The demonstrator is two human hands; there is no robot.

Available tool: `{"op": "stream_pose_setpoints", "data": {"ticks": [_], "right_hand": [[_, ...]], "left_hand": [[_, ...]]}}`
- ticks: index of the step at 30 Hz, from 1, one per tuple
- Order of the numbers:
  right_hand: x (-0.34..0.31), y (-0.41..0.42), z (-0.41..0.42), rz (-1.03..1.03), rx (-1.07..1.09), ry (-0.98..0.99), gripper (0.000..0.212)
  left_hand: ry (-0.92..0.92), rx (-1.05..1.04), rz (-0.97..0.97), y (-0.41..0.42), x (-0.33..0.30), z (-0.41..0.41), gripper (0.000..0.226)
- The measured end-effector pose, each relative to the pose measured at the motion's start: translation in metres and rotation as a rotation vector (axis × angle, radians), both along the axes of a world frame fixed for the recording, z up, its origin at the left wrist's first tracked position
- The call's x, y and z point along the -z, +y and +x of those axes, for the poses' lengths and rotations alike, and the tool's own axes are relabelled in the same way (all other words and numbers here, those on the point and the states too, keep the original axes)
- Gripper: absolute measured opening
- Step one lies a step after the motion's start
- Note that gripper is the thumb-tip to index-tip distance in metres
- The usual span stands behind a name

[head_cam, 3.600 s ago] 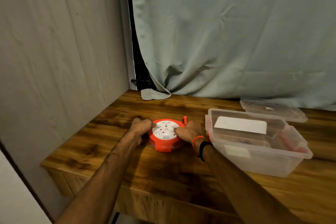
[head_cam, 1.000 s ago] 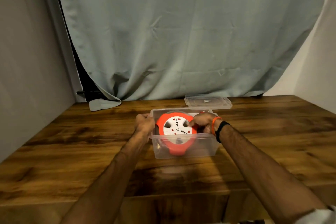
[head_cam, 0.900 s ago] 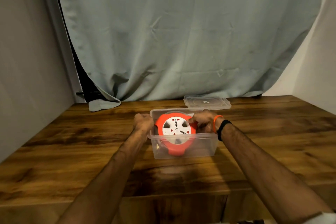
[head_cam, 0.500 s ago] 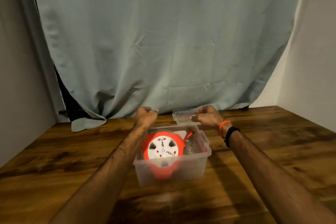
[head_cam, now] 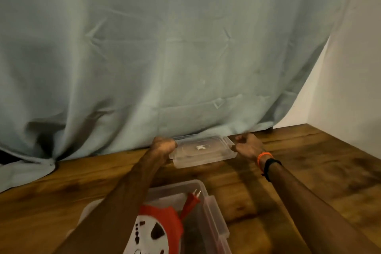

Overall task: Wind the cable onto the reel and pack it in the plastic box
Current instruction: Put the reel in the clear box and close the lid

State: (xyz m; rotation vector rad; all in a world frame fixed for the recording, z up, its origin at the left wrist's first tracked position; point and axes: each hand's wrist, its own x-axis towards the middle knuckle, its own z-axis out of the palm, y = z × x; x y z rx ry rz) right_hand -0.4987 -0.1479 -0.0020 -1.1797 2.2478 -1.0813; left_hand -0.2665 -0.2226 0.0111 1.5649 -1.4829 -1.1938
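Clear lid (head_cam: 203,150) pinched at both short ends, reel (head_cam: 158,231) already in box (head_cam: 214,214).
Left hand (head_cam: 164,146) and right hand (head_cam: 248,146) curl closed on its edges; likely light, thin, flexible, slippery.

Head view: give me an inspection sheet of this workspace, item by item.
Surface: wooden table, dark-grained, with a wall on the right.
Job's things: red and white reel sits in the open plastic box; its red plug sticks up inside. Clear lid lies flat near the curtain, off the box.
Clutter: nothing seen.
Grippers: left hand is closed on the lid's left edge; right hand is at its right edge, grip unclear.
Cables: no loose cable seen; the winding is hidden.
Surroundings: pale curtain hangs to the table; right wrist wears orange and black bands.
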Motion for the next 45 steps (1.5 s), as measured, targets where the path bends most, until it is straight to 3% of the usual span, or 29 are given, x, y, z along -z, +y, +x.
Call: {"op": "stream_pose_setpoints", "data": {"ticks": [3, 8, 18, 24, 28, 35, 38, 45], "right_hand": [[0.011, -0.029, -0.012, 0.061, -0.002, 0.050, 0.042], [0.028, -0.061, -0.022, 0.138, -0.018, 0.095, 0.039], [0.034, -0.069, -0.024, 0.031, 0.116, 0.033, 0.021], [0.008, -0.028, -0.009, -0.088, 0.135, -0.070, 0.021], [-0.019, 0.005, 0.017, -0.156, 0.110, -0.116, 0.005], [-0.057, 0.068, 0.075, -0.204, -0.078, -0.217, 0.015], [-0.063, 0.091, 0.102, -0.220, -0.177, -0.287, 0.019], [-0.065, 0.129, 0.145, -0.178, -0.274, -0.435, 0.014]], "left_hand": [[-0.051, -0.009, 0.093, -0.029, 0.014, -0.015, 0.036], [-0.073, 0.002, 0.218, -0.061, 0.027, -0.028, 0.044], [-0.076, -0.014, 0.269, -0.072, 0.024, -0.026, 0.036], [-0.003, -0.018, 0.142, -0.021, -0.006, 0.010, 0.033], [0.066, -0.086, 0.071, 0.019, -0.030, 0.051, 0.041], [0.166, -0.253, -0.108, 0.092, -0.055, 0.137, 0.046], [0.231, -0.294, -0.114, 0.124, -0.059, 0.169, 0.018], [0.193, -0.367, -0.080, 0.171, -0.059, 0.214, 0.042]]}}
